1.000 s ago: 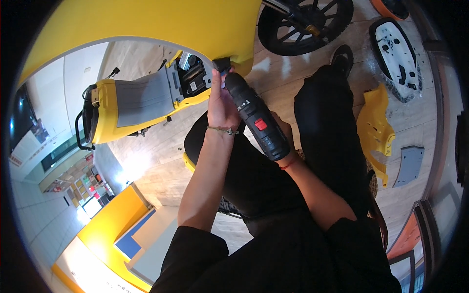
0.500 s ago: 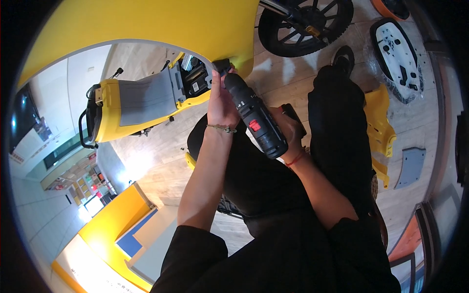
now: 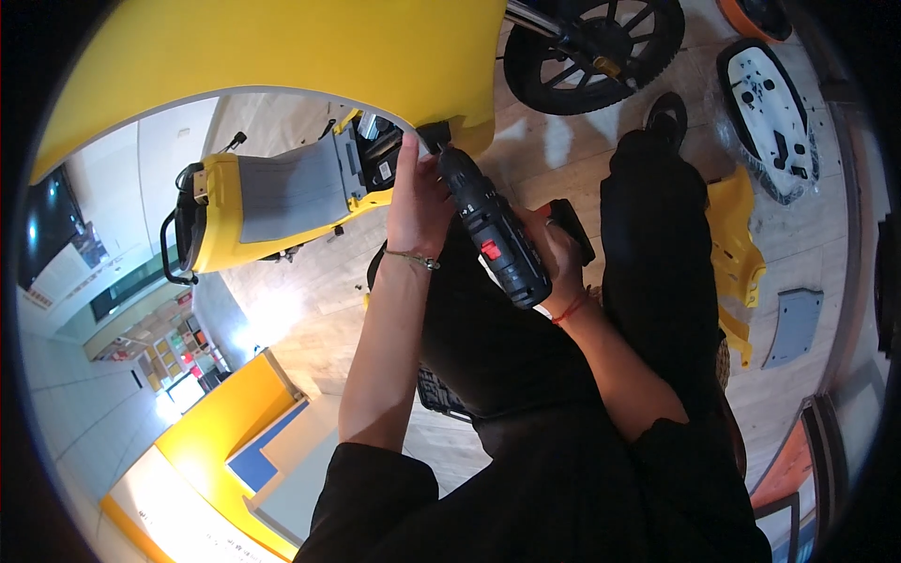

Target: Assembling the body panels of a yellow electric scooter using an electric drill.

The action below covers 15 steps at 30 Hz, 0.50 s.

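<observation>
My right hand (image 3: 561, 260) is wrapped round the grip of a black cordless drill (image 3: 507, 253) with a red switch on top. The drill points up and to the left, its tip near a small black block (image 3: 434, 134) at the edge of a large yellow panel (image 3: 310, 52). At that edge is my left hand (image 3: 419, 202), thumb up along the grey rim and fingers curled beside the drill's nose. It appears to grip the panel's edge; the fingertips are partly hidden. Whether a screw sits at the drill's tip is too small to tell.
A yellow vehicle body with a grey seat (image 3: 293, 188) stands at left. A spoked black wheel (image 3: 601, 56) is at the far side. On the floor at right lie a black-and-white shell in plastic wrap (image 3: 771, 117), yellow body parts (image 3: 734, 239) and a grey plate (image 3: 795, 327).
The drill's nose has shifted slightly right and down, away from the black block. My left hand has slid slightly lower, its thumb still at the rim. The whole view has shifted a little.
</observation>
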Each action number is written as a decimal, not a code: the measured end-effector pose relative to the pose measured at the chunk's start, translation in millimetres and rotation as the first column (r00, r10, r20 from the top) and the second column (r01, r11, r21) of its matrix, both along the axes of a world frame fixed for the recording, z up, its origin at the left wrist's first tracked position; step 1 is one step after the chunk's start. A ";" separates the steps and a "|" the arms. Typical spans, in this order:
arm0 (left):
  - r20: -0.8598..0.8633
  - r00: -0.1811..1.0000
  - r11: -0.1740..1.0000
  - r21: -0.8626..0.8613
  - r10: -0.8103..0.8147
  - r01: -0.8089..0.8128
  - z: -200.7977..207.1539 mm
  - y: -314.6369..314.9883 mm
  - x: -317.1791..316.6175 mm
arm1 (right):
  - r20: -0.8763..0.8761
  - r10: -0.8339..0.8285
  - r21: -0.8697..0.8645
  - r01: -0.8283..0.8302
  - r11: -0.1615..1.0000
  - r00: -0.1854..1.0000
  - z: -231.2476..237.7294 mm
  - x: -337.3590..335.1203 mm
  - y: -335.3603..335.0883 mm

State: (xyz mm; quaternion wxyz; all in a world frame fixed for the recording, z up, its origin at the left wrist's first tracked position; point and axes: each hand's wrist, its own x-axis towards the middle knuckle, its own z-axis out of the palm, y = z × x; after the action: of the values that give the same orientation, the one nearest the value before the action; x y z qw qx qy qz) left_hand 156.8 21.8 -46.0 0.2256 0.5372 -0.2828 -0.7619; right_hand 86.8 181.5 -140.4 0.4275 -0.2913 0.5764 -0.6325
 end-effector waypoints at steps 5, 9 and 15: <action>0.308 0.950 0.981 -0.161 -0.051 0.105 9.0 -4.1 -14.6 | -0.335 0.021 -0.036 -0.035 0.999 0.942 20.8 -8.7 -2.1; 0.371 0.928 0.964 -0.236 -0.027 0.122 -2.4 -3.6 -13.4 | -0.194 0.008 -0.039 -0.015 0.999 0.981 3.3 0.2 -0.9; 0.436 0.895 0.905 -0.412 0.096 0.104 -19.7 -6.5 -6.4 | -0.330 -0.019 -0.041 0.005 0.999 0.944 23.5 -8.6 -1.7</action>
State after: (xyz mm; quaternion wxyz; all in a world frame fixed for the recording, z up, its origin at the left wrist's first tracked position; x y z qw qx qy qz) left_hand 150.4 15.3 -65.7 0.2645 0.6346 -0.4870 -0.5386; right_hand 78.3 179.8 -116.9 0.3151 -0.3981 0.6289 -0.5888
